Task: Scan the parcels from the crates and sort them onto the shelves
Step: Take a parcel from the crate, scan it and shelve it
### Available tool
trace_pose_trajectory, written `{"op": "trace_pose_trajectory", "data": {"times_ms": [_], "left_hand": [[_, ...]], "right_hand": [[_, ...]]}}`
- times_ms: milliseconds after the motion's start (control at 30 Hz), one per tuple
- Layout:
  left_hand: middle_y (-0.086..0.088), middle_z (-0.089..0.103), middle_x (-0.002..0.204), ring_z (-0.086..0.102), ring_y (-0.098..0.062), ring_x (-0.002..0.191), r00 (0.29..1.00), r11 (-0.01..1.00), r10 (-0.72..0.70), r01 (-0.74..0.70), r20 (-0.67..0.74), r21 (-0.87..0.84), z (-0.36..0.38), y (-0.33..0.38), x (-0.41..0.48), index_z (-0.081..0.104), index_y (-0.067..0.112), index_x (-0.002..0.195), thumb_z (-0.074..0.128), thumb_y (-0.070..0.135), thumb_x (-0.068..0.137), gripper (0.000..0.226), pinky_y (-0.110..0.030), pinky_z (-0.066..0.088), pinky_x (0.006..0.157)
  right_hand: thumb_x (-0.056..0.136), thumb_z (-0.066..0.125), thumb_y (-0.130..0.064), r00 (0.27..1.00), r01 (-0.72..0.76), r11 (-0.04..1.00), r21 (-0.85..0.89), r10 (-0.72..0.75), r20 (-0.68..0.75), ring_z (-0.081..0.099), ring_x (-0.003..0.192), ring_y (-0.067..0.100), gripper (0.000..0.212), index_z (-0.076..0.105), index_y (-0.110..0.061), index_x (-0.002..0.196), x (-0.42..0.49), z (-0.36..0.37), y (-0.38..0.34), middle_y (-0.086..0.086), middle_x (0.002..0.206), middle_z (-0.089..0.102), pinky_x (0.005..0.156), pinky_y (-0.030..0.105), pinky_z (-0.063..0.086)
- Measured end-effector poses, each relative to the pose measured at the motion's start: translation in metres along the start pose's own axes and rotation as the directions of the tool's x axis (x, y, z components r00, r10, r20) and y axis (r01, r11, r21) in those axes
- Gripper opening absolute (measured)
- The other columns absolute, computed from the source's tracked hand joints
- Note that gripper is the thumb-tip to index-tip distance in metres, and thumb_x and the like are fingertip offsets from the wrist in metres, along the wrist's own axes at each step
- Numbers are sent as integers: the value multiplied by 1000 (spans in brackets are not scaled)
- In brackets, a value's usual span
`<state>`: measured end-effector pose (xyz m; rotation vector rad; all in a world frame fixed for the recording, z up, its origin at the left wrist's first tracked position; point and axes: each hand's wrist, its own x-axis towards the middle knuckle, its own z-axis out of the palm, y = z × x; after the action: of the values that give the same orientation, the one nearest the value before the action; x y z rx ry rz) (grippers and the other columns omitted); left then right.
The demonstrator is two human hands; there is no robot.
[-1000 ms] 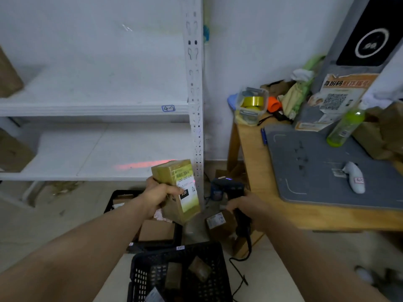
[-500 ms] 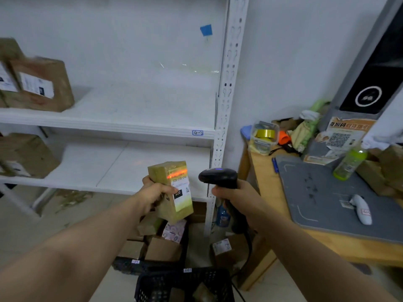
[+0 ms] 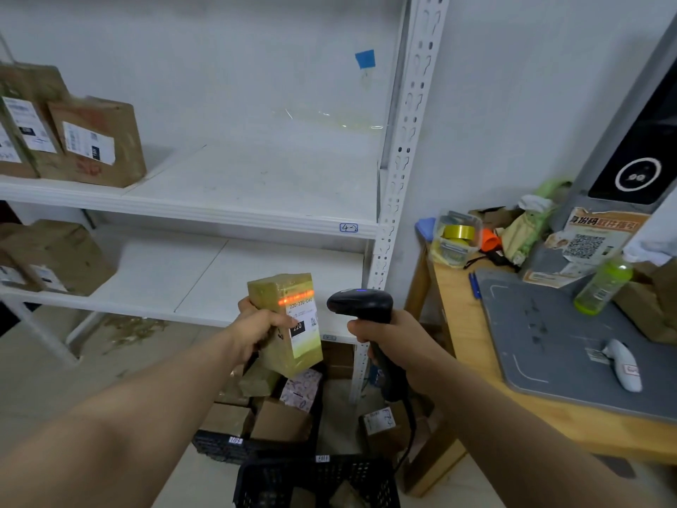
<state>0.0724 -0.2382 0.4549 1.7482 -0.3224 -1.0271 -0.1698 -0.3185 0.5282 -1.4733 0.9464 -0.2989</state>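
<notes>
item: parcel (image 3: 293,346), a small yellow-brown box, upright with a slight tilt, held in the air in front of the lower shelf (image 3: 205,273). the left hand (image 3: 260,330) grips it from the left, fingers curled round its body.
label, on the face just right of those fingers: "220-220-c40" at top, "220" in white on a black patch; the smaller print is too fine to read. a red scan line crosses the label above the fingertips.
scanner (image 3: 361,306): black, blue light on top, right of the parcel with a narrow gap between. the right hand (image 3: 388,339) is wrapped round its handle, and the cord hangs below the fist.
below both hands: near crate (image 3: 315,467) and far crate (image 3: 219,445), both black, the far one holding boxes; rim tags are blurred.
above the fingers: upper shelf (image 3: 256,214), edge tag "4-2" (image 3: 348,227); white board shows leftward up to the labelled boxes (image 3: 95,141).
right of the right hand: wooden table (image 3: 458,306), its edge near the wrist; grey mat (image 3: 549,342); green bottle (image 3: 602,287).
</notes>
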Motion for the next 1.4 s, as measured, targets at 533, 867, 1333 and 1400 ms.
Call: {"op": "trace_pose_trajectory", "data": {"times_ms": [533,867,1333,1400], "left_hand": [[-11,61,120,62,-33,108,998,1000,-31,31,61,1,31,-10,10,29,22,131,87,4,68,87,-58,50,100],[-5,72,119,68,-28,110,964,990,-128,111,235,82,120,-51,6,40,23,140,99,20,42,115,-47,58,80],[1,70,120,65,-24,111,946,981,-193,186,260,50,209,-84,13,32,30,145,96,15,49,117,-44,53,82],[2,71,120,65,-24,113,944,981,-193,183,269,61,211,-88,14,37,30,144,98,20,41,121,-45,53,84]], "right_hand": [[88,75,-23,993,-94,994,63,99,-70,62,77,19,28,65,-15,113,17,-36,27,7,89,67,70,31,51],[80,70,1,868,-356,932,-69,303,-393,62,84,28,27,61,-8,104,63,-145,119,16,97,63,68,41,56],[98,52,-5,834,-480,772,-417,254,-490,54,89,28,29,54,-1,127,116,-209,216,10,92,56,74,36,44],[97,53,-8,829,-484,764,-427,243,-504,60,99,34,34,54,-4,131,120,-212,222,18,110,62,77,38,47]]}}
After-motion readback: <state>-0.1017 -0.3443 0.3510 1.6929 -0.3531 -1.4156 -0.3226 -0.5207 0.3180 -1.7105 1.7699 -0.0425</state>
